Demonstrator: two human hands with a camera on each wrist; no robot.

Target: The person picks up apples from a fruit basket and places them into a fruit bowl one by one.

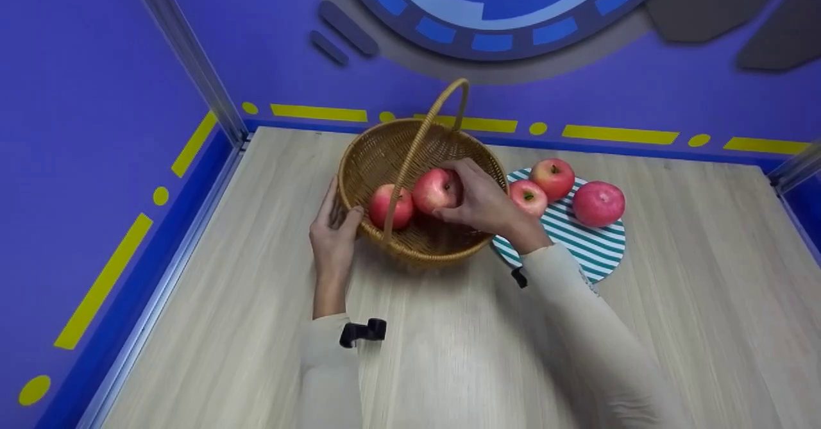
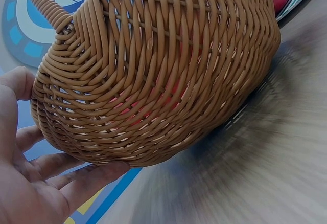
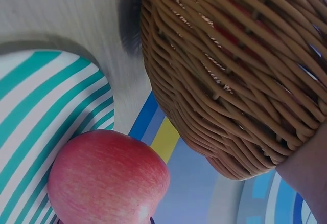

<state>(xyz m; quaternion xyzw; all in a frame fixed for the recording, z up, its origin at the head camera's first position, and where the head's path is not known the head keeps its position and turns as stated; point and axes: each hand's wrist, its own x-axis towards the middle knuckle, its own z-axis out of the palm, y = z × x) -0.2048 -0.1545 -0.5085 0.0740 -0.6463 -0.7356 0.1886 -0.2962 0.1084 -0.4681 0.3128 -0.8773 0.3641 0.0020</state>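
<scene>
A brown wicker basket (image 1: pixel 365 153) with an arched handle stands toward the back of the table. My left hand (image 1: pixel 332 240) grips its left side, thumb near the rim and fingers spread along the outer weave; the left wrist view shows these fingers (image 2: pixel 97 180) against the wicker. Inside the basket, my right hand (image 1: pixel 478 198) holds a red apple (image 1: pixel 433 192) between thumb and fingers. Another red apple (image 1: pixel 399 208) lies in the basket just left of it, partly behind the handle. In the right wrist view the basket wall (image 3: pixel 230 81) hides most of the right hand.
To the basket's right lies a round green-and-white striped mat (image 1: pixel 596 249). On it sit three more apples: a back one (image 1: pixel 553 179), one by the basket (image 1: pixel 528 198) and a redder one (image 1: pixel 598 204). Blue-purple panels (image 1: pixel 269 63) border the wooden table (image 1: pixel 436 352) behind and at left.
</scene>
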